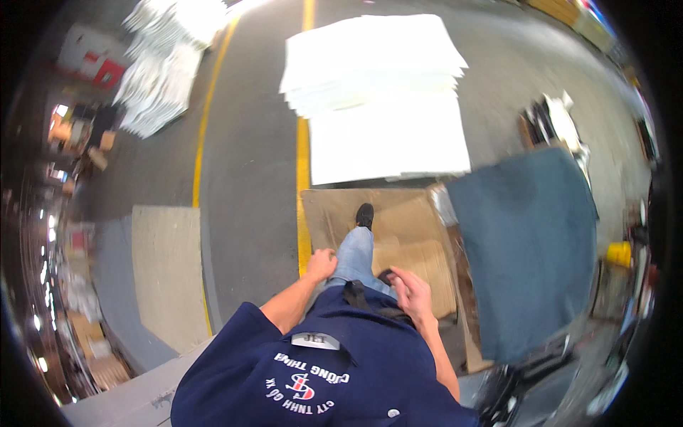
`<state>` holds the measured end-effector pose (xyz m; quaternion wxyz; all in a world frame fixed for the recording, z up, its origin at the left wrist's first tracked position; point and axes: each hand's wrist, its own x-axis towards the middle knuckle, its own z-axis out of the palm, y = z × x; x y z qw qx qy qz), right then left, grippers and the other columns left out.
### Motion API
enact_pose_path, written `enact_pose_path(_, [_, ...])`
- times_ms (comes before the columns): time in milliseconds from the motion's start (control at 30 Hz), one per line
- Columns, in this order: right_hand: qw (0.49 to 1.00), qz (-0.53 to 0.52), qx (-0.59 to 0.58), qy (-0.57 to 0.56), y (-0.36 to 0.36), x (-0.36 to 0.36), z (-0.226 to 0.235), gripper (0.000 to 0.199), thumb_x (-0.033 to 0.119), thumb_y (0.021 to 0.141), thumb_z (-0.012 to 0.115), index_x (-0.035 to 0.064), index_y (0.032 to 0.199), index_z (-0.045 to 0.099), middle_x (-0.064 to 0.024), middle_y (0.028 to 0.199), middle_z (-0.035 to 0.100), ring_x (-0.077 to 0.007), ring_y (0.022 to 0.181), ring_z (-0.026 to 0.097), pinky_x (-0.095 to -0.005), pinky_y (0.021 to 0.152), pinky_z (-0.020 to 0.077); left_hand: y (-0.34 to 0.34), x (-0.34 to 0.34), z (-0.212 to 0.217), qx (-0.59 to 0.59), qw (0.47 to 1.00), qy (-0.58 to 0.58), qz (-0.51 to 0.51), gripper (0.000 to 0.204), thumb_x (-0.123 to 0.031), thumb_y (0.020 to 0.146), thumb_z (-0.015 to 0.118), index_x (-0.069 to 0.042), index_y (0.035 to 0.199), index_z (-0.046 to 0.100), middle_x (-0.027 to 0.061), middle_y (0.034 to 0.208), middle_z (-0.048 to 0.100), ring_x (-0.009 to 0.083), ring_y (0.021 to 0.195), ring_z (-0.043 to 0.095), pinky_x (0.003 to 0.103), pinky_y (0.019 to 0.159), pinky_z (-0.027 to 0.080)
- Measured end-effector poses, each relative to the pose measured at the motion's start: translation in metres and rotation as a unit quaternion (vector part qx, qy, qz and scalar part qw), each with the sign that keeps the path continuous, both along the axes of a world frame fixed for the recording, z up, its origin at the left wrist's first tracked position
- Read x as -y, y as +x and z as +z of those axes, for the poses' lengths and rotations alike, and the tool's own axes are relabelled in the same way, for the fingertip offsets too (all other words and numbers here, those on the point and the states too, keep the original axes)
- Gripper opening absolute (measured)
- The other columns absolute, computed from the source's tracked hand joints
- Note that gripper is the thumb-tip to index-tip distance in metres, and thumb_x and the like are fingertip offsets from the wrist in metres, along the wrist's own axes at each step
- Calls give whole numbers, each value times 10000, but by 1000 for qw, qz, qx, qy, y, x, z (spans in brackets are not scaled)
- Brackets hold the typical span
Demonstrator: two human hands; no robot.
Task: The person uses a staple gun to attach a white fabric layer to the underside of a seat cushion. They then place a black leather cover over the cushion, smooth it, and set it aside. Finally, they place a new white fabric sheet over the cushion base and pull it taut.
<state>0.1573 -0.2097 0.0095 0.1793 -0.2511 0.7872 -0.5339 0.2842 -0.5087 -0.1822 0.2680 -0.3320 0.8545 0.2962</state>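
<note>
My left hand [322,265] hangs beside my left thigh in light blue jeans [353,254]. Its fingers are loosely curled and nothing shows in them. In front of my right hip, my right hand [413,293] has its thumb and forefinger apart, with no object visible between them. A black strap [356,294] lies at the waist of my dark blue shirt [313,370], to the left of that hand. One black shoe [365,215] stands forward on a brown cardboard sheet [405,213]; the other is partly hidden near my right fingertips.
Ahead is a stack of white sheets [388,135]. To the right, a dark blue-grey cloth [530,249] covers something. More white sheets [160,85] are piled at far left, beyond yellow floor lines [304,156]. A beige board [167,270] lies left; a yellow container [619,253] stands far right.
</note>
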Motion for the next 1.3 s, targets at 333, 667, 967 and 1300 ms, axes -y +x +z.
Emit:
enact_pose_path(333, [947,15,304,99,-94,125,-117,345,200,1058,512,-38,1283,622,-118,976,719,-145,744,676,-283,691,555,6,84,-2,-46,969,24,242,380,-303,923,578,-107,1233,678,207,1233,643,382,1191,591,457,1034,473])
enact_pose_path(667, [864,-17,456,212,-184,233,-221,391,291,1031,553,14,1303,606,-103,1010,707,-145,665,646,-257,546,507,-71,212,-3,-124,938,92,312,340,-250,943,570,-49,1187,697,214,1063,691,374,1085,647,438,970,506])
enact_pose_path(967, [829,-49,518,203,-235,328,-337,439,232,1040,496,51,1440,486,-100,1114,684,-180,769,699,-325,670,589,-134,197,-60,-65,944,129,296,332,-192,943,598,-46,1235,660,199,1272,604,371,1127,607,426,957,499])
enact_pose_path(1300, [612,-428,664,38,-288,378,-786,441,188,1032,468,60,1451,414,-168,1258,599,-332,983,632,-507,882,566,-171,225,-183,-49,966,26,251,412,-198,844,675,-71,1235,663,225,1443,449,427,1291,491,480,1089,413])
